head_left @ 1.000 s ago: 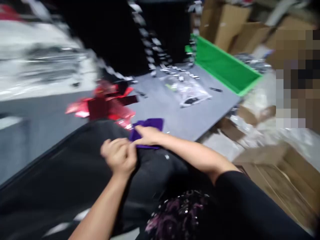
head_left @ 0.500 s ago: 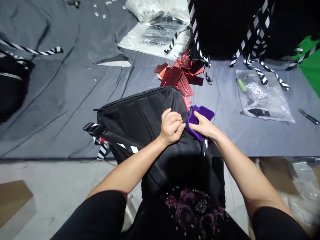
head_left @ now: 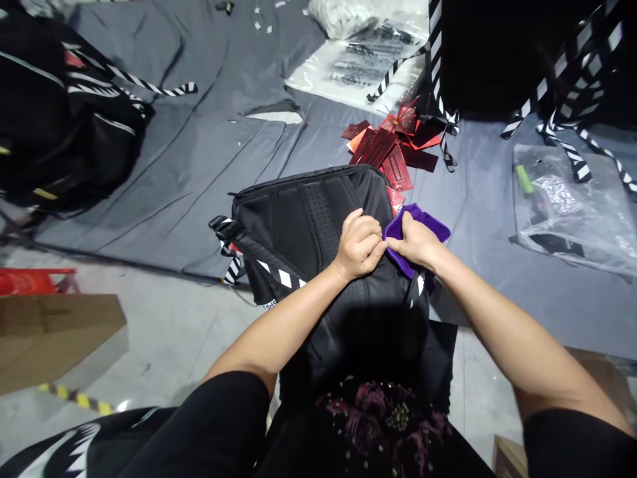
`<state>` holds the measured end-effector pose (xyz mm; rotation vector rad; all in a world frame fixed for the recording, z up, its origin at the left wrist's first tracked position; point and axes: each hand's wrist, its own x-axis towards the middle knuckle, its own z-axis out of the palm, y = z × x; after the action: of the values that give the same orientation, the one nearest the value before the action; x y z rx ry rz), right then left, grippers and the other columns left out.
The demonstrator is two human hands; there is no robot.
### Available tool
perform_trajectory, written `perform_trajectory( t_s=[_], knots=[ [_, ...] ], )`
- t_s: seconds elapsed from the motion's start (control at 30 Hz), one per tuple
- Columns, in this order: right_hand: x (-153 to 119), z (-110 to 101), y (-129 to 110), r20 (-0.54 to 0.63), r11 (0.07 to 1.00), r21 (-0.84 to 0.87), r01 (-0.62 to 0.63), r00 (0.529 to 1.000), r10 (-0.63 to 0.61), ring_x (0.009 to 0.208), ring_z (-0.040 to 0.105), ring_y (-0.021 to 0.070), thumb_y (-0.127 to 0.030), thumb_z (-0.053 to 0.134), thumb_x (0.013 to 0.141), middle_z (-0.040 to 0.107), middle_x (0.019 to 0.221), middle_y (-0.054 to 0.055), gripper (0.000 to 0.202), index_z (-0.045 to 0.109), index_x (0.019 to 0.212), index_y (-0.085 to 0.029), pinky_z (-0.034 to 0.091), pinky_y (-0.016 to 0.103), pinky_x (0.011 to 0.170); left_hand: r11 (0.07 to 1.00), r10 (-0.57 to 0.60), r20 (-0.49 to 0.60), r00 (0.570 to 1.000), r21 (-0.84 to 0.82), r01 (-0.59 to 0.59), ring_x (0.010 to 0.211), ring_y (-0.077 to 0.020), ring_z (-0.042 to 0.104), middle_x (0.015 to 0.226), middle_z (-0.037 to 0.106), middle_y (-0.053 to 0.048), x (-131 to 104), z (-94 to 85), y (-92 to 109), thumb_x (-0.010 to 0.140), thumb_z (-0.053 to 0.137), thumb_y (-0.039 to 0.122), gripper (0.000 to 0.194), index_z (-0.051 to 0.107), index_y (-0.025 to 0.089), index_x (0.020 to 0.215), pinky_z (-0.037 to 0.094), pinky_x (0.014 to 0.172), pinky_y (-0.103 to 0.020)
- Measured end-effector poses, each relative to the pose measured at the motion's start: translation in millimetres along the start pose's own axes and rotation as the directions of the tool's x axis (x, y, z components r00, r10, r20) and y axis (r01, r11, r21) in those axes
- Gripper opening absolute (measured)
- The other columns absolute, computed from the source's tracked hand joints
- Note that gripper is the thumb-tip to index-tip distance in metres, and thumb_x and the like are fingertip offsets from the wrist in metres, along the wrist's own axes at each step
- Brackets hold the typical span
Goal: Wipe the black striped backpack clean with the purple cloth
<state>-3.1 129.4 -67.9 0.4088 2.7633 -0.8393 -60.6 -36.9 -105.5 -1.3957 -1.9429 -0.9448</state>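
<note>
A black backpack (head_left: pixel 293 226) lies across the table's front edge and my lap, its padded, strapped side facing up. My left hand (head_left: pixel 359 245) is closed, fingers curled against the bag's right part; what they pinch is hidden. Just right of it, my right hand (head_left: pixel 415 240) grips a purple cloth (head_left: pixel 434 224) at the bag's right side, thumb toward my left hand. The two hands almost touch. Red tags (head_left: pixel 383 149) lie fanned out past the bag's upper right corner. A black-and-white strap (head_left: pixel 284 277) runs over the bag's lower left.
Another black bag (head_left: pixel 64 119) sits at the left on the grey-covered table (head_left: pixel 199 179). Clear plastic packaging (head_left: pixel 348 73) lies at the back, a plastic bag (head_left: pixel 567 199) at the right. Black items with striped straps stand behind. A cardboard box (head_left: pixel 60 332) is on the floor, lower left.
The view has swung left, showing more of the other bag and the floor box. My right thumb has come closer to my left hand; both hands stay at the same part of the backpack.
</note>
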Motion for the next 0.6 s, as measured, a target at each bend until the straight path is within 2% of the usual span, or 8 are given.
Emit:
perform_trajectory(
  t_s=[0.07,0.13,0.2,0.27,0.37,0.5,0.6],
  knots=[
    [-11,-2,11,0.089,0.994,0.097,0.059,0.994,-0.068,0.081,0.062,0.0280,-0.040,0.063,0.078,0.064,0.094,0.012,0.045,0.049,0.114,-0.015,0.051,0.042,0.075,1.000,0.009,-0.008,1.000,-0.027,-0.009,0.091,-0.0188,0.062,0.075,0.064,-0.001,0,-2.6,2,0.092,0.047,0.032,0.029,0.057,0.020,0.068,0.040,0.102,-0.047],
    [-26,0,27,0.147,0.952,0.279,0.126,0.974,-0.172,0.089,0.062,0.0271,-0.034,0.061,0.079,0.065,0.101,0.011,0.043,0.052,0.117,-0.017,0.051,0.043,0.085,0.998,0.005,-0.024,1.000,-0.057,-0.006,0.090,-0.0190,0.063,0.074,0.064,-0.001,1,-4.7,4,0.093,0.045,0.034,0.031,0.058,0.020,0.068,0.041,0.102,-0.048],
    [-41,7,43,0.106,0.869,0.460,0.182,0.961,-0.257,0.103,0.060,0.0253,-0.030,0.057,0.082,0.063,0.113,0.008,0.039,0.054,0.119,-0.020,0.046,0.044,0.097,0.997,-0.005,-0.042,0.999,-0.080,0.002,0.087,-0.0189,0.064,0.072,0.064,-0.001,1,-6.1,5,0.093,0.043,0.035,0.033,0.058,0.021,0.067,0.041,0.101,-0.047],
    [-50,16,52,0.034,0.811,0.551,0.196,0.966,-0.256,0.114,0.055,0.0243,-0.030,0.054,0.084,0.060,0.121,0.006,0.038,0.055,0.121,-0.023,0.041,0.045,0.105,0.994,-0.011,-0.054,0.998,-0.108,0.005,0.086,-0.0188,0.064,0.071,0.064,0.000,1,-7.1,5,0.094,0.043,0.036,0.034,0.058,0.022,0.068,0.041,0.102,-0.047],
    [-51,23,50,0.010,0.826,0.547,0.135,0.986,-0.168,0.118,0.051,0.0257,-0.028,0.055,0.083,0.059,0.121,0.006,0.037,0.057,0.119,-0.024,0.037,0.047,0.108,0.986,-0.033,-0.045,0.998,-0.165,0.025,0.086,-0.0182,0.064,0.071,0.064,0.001,2,-9.1,4,0.095,0.043,0.037,0.033,0.058,0.022,0.070,0.039,0.103,-0.046],
    [-36,18,31,0.030,0.859,0.501,0.107,0.990,-0.140,0.106,0.056,0.0253,-0.023,0.053,0.080,0.062,0.104,0.006,0.027,0.059,0.107,-0.021,0.041,0.046,0.103,0.977,-0.076,0.015,0.997,-0.197,0.077,0.088,-0.0177,0.064,0.071,0.064,0.001,4,-11.0,2,0.096,0.041,0.039,0.035,0.057,0.022,0.070,0.036,0.105,-0.045],
    [-24,12,15,0.022,0.872,0.481,0.087,0.994,-0.111,0.096,0.059,0.0238,-0.026,0.057,0.079,0.064,0.097,0.004,0.026,0.056,0.104,-0.021,0.047,0.041,0.093,0.979,-0.045,0.018,0.999,-0.200,0.048,0.089,-0.0175,0.063,0.073,0.065,0.000,4,-8.5,1,0.096,0.042,0.039,0.035,0.056,0.020,0.070,0.035,0.105,-0.044]
  ],
)
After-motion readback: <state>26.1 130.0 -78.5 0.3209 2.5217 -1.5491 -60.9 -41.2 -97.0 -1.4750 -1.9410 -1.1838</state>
